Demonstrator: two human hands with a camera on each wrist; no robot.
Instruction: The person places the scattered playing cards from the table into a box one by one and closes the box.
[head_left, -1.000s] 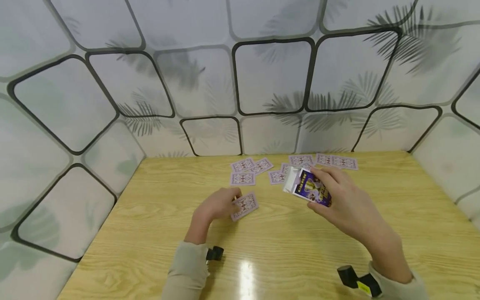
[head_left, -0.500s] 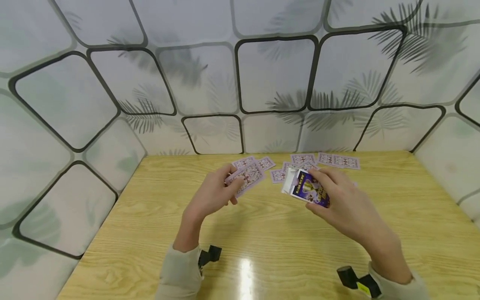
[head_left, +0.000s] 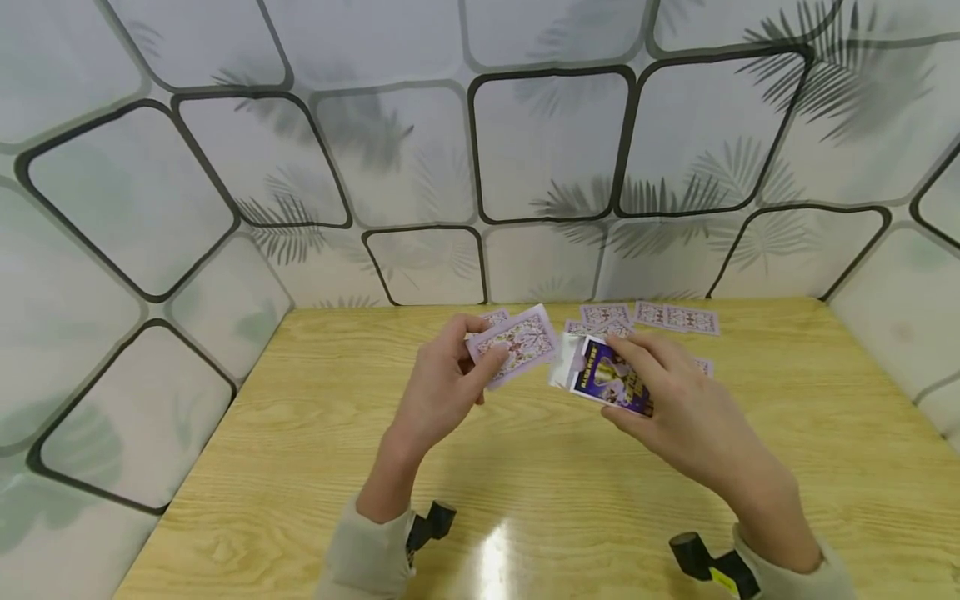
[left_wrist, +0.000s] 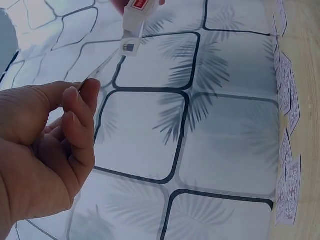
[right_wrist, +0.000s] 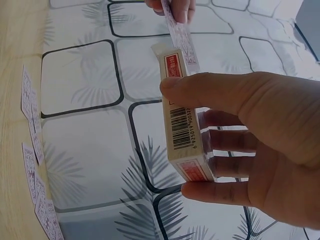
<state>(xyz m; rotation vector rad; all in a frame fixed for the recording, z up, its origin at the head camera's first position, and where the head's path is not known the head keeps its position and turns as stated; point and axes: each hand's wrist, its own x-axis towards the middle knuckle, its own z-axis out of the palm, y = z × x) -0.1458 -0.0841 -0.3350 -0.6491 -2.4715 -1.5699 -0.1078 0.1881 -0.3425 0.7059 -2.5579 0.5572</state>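
Between nine and ten o'clock of the rectangular purple-and-gold cardboard box [head_left: 611, 379] gripped in the right hand [head_left: 693, 404], a lilac floral-patterned card [head_left: 521, 343] pinched in the left hand [head_left: 438, 387] has come alongside the pale flap [head_left: 564, 362], bringing both close together, contact unclear.

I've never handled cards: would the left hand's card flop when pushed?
The card looks thin edge-on, so probably light and bendable. Pinched by the left hand, it juts out straight, suggesting springy rather than floppy.
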